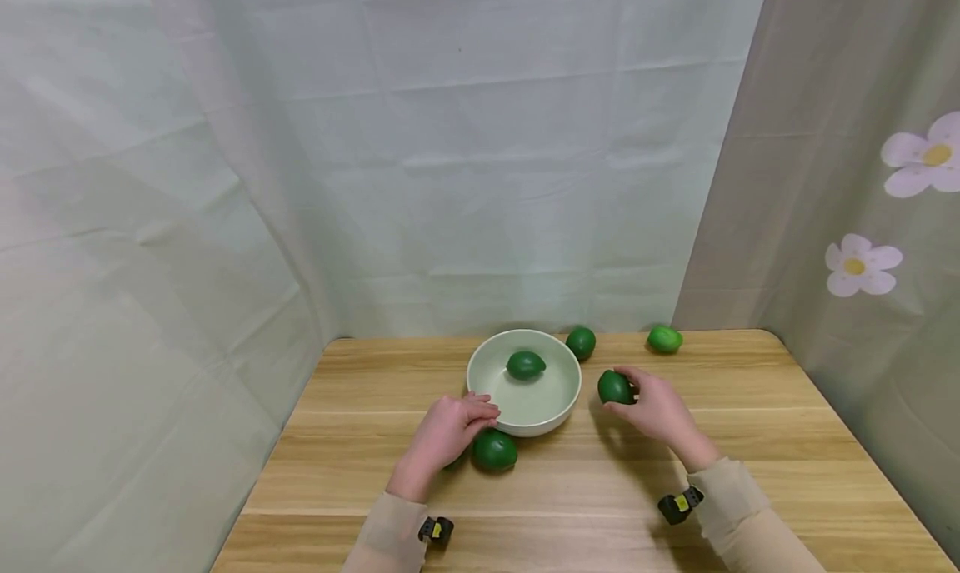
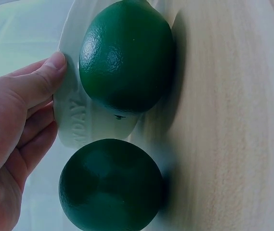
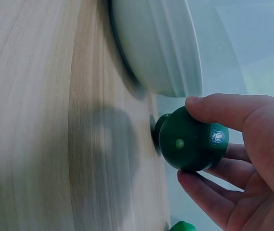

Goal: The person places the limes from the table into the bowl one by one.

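Observation:
A pale round bowl (image 1: 487, 390) stands on the table with one dark green lime (image 1: 526, 365) inside. My left hand (image 1: 450, 430) pinches the near-left rim of the bowl, thumb outside and fingers reaching over the edge. Just below that hand lies a dark green lime (image 1: 494, 450) in front of the bowl, and another lime (image 2: 110, 185) sits beside it, mostly hidden by the hand in the head view. To the right of the bowl, my right hand (image 1: 658, 408) holds a dark green lime (image 3: 193, 139) between thumb and fingers, raised above the tabletop.
Behind the bowl's right side rests a dark green lime (image 1: 581, 342). A brighter green lime (image 1: 664, 340) lies near the table's back edge, further right. Hanging cloth (image 1: 510, 181) encloses the wooden table (image 1: 570, 515) at the back and sides.

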Demonstrator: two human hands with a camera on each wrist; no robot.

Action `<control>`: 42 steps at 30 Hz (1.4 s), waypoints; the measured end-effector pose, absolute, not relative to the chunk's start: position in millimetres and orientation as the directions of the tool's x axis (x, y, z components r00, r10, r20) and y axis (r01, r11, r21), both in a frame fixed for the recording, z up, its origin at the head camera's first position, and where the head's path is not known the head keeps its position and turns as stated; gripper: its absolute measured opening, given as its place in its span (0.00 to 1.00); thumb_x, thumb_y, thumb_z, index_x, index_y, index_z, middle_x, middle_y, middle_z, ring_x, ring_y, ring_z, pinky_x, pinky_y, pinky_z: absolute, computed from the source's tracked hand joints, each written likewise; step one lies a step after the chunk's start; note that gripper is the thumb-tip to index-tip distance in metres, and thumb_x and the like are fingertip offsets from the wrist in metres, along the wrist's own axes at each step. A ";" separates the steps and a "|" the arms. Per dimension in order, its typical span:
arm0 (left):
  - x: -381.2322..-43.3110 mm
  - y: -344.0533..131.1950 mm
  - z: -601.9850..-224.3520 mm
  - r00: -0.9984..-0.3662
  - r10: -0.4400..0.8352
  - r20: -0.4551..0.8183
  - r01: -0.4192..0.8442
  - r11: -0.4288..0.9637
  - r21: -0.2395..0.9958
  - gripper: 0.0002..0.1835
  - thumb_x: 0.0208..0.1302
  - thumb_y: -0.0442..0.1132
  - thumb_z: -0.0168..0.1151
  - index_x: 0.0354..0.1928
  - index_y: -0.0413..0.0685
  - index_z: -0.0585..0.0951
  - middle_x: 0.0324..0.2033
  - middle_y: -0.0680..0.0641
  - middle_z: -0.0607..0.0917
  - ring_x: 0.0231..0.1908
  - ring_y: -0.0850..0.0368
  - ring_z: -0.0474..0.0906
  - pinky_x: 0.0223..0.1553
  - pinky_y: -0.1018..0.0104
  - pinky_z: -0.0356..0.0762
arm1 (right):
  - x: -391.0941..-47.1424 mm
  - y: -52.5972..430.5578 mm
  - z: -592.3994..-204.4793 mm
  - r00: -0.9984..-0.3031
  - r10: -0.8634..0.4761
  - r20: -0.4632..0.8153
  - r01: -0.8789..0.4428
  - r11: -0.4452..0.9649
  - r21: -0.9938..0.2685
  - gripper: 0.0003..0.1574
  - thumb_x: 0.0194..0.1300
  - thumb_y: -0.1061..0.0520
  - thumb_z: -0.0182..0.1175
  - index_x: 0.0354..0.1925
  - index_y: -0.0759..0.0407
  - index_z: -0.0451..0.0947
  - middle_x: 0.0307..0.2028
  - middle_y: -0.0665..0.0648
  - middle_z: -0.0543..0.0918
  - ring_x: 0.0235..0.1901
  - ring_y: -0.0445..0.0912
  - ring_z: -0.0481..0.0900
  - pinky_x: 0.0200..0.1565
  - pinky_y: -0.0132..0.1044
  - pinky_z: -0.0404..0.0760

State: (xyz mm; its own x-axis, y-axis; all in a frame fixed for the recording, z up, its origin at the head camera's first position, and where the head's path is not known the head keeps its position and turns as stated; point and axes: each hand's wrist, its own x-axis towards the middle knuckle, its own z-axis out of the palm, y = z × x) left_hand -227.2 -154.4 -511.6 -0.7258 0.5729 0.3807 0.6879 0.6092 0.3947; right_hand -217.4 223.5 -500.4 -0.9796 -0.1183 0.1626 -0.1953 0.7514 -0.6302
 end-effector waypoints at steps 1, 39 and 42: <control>-227.2 -154.4 -511.6 -0.726 0.572 0.380 0.687 0.609 0.395 0.11 0.68 0.40 0.75 0.49 0.46 0.93 0.49 0.49 0.93 0.58 0.49 0.87 0.64 0.51 0.82 | -217.3 224.1 -500.5 -0.979 -0.119 0.163 -0.196 0.751 -0.631 0.43 0.64 0.54 0.78 0.70 0.71 0.75 0.56 0.72 0.85 0.53 0.63 0.86 0.53 0.60 0.87; -227.9 -154.3 -512.5 -0.728 0.571 0.380 0.686 0.612 0.395 0.10 0.68 0.39 0.75 0.49 0.46 0.94 0.48 0.50 0.93 0.58 0.50 0.87 0.64 0.51 0.82 | -208.5 232.4 -480.5 -0.977 -0.103 0.188 -0.201 0.743 -0.639 0.42 0.66 0.52 0.78 0.70 0.68 0.76 0.56 0.72 0.86 0.53 0.64 0.87 0.49 0.57 0.89; -227.2 -153.9 -512.3 -0.731 0.569 0.377 0.682 0.613 0.399 0.10 0.68 0.39 0.75 0.49 0.46 0.94 0.48 0.50 0.93 0.58 0.50 0.87 0.64 0.52 0.82 | -207.8 232.1 -478.7 -0.976 -0.102 0.194 -0.205 0.742 -0.638 0.42 0.65 0.52 0.78 0.70 0.68 0.76 0.56 0.72 0.86 0.53 0.64 0.87 0.49 0.58 0.89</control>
